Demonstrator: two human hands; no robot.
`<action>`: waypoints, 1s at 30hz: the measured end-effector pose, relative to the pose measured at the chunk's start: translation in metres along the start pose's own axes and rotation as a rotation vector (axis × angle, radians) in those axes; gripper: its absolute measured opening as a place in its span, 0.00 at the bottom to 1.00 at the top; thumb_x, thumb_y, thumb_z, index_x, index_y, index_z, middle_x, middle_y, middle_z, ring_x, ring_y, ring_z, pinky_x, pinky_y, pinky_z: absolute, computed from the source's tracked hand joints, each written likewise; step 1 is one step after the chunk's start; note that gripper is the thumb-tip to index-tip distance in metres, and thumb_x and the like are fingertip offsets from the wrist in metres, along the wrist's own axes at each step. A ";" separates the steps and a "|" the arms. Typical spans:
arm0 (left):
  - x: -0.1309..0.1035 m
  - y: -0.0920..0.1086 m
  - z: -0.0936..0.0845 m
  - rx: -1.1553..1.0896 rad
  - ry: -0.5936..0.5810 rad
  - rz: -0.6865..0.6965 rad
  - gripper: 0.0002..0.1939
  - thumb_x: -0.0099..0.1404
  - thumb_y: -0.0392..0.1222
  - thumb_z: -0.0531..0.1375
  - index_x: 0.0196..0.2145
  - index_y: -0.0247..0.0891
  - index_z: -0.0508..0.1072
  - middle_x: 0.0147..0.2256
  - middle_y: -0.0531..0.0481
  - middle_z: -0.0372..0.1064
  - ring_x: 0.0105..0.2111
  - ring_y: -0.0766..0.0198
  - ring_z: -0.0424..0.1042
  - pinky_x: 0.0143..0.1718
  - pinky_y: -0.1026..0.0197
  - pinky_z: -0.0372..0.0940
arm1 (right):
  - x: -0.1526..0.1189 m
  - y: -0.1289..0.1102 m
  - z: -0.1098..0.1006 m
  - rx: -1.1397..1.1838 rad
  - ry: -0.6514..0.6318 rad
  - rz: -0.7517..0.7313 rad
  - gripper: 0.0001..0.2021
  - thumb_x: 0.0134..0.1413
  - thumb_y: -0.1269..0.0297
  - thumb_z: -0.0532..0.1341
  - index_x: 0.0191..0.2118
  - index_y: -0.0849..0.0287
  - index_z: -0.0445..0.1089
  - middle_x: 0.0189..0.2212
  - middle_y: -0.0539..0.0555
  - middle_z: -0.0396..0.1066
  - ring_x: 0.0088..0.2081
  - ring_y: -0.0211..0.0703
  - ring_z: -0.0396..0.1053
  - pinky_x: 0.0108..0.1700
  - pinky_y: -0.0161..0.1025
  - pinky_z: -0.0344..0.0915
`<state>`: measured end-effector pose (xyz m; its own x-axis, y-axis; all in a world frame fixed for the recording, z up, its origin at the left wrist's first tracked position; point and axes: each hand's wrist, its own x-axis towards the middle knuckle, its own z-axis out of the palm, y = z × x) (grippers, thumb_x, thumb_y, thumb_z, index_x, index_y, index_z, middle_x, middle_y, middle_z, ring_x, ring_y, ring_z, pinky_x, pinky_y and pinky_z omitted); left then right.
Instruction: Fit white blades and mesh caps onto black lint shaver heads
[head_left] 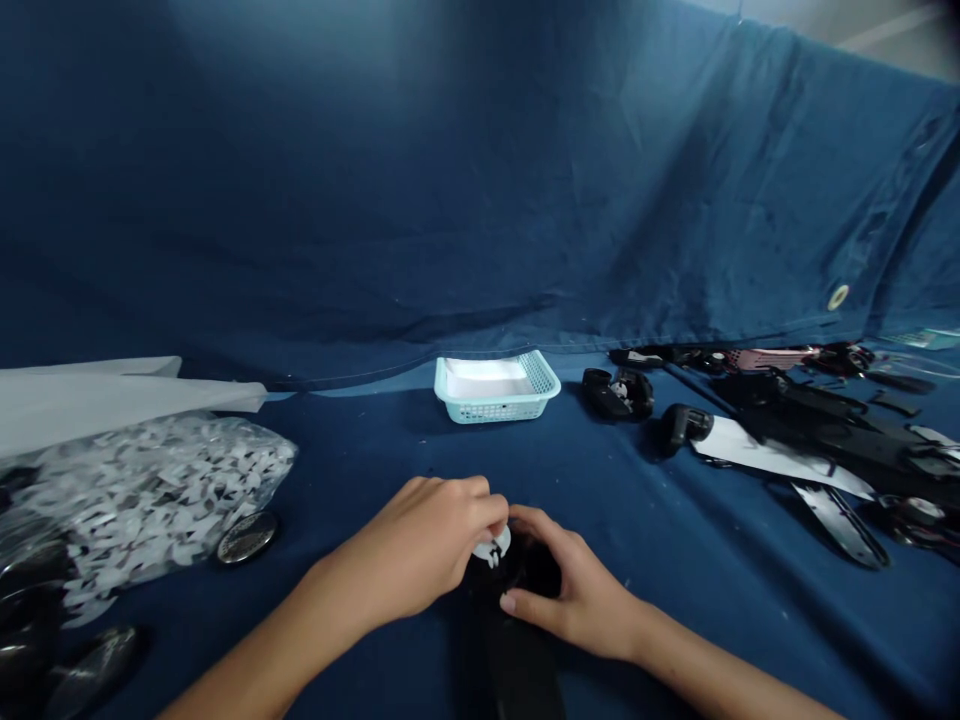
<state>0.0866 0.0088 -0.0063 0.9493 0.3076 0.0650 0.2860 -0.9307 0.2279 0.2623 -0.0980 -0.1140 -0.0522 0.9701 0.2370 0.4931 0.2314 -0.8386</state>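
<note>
Fitting a small white plastic clip (492, 546), pinched in the left hand (427, 535), onto the black part (517, 600) gripped by the right hand (570, 590). Well nearer than the pale-blue basket (496, 400). Next, likely: pressing it squarely home.

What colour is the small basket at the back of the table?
Pale turquoise basket with a lattice wall and a white lining or sheet inside; it shows best, and only, in the head view.

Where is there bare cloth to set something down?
Bare cloth lies between the basket and both hands, left hand and right hand, and right of them toward the black parts. Crowded: the bag of white pieces at left, the far right.
</note>
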 end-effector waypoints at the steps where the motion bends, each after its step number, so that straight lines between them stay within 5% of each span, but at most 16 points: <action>1: 0.000 0.001 0.000 -0.016 -0.010 -0.001 0.11 0.66 0.30 0.52 0.36 0.42 0.71 0.34 0.55 0.69 0.29 0.65 0.70 0.29 0.63 0.57 | 0.001 -0.001 0.000 0.000 0.000 -0.006 0.35 0.47 0.62 0.68 0.60 0.50 0.55 0.53 0.54 0.68 0.51 0.49 0.67 0.53 0.50 0.62; 30: 0.004 0.002 0.008 -0.113 -0.089 -0.059 0.12 0.65 0.30 0.51 0.38 0.42 0.72 0.36 0.51 0.70 0.33 0.63 0.70 0.34 0.62 0.60 | 0.000 -0.003 0.000 0.021 0.004 -0.019 0.34 0.47 0.64 0.69 0.59 0.49 0.55 0.51 0.51 0.69 0.50 0.47 0.67 0.54 0.47 0.61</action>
<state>0.0921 0.0068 -0.0131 0.9406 0.3376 -0.0365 0.3296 -0.8818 0.3374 0.2608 -0.0984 -0.1119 -0.0579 0.9652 0.2549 0.4736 0.2514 -0.8441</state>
